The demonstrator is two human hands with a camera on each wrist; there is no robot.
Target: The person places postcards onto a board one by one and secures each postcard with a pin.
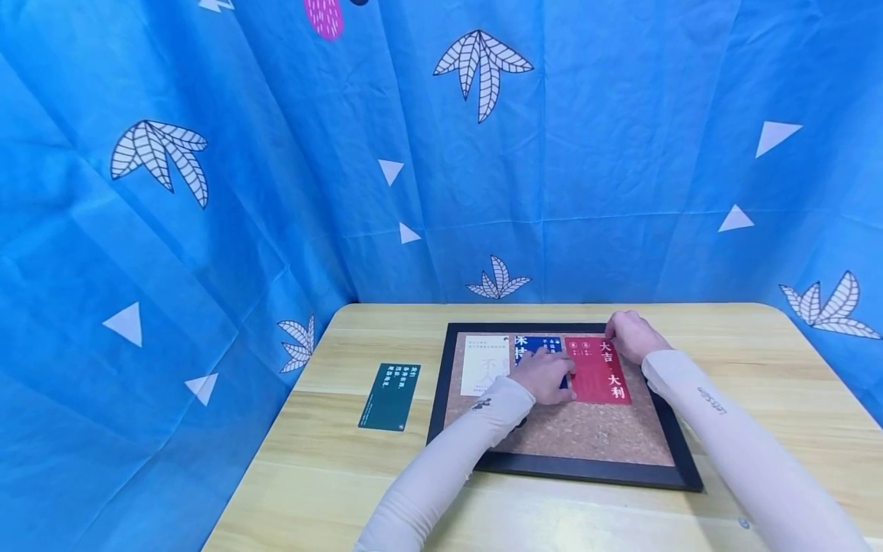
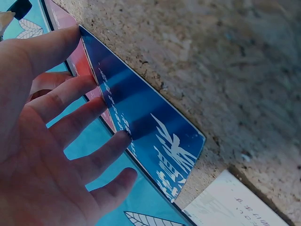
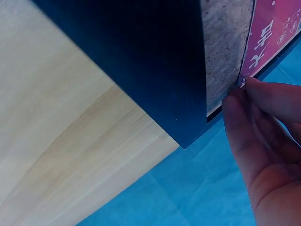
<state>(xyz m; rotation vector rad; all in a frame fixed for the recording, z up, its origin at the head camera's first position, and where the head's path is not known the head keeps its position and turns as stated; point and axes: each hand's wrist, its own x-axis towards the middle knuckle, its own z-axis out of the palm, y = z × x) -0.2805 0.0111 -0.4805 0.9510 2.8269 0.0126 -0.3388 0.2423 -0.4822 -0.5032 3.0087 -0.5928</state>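
On a black-framed cork board [image 1: 593, 441] lie a white card [image 1: 483, 366], a blue card [image 2: 150, 113] and a red card [image 1: 592, 376], side by side along the far edge. My left hand [image 1: 546, 376] lies over the blue card with its fingers spread. Its thumb and fingertips touch that card's edge beside the red card. At the red card's far right corner, my right hand [image 1: 635, 337] pinches a small clear, pin-like thing [image 3: 243, 82] between thumb and forefinger. The fingertips mostly hide it.
A dark green card [image 1: 389, 396] with white writing lies on the wooden table [image 1: 310, 460], left of the board. A tiny clear object [image 1: 743, 523] sits near the right forearm. Blue patterned curtain [image 1: 607, 153] surrounds the table's back and sides.
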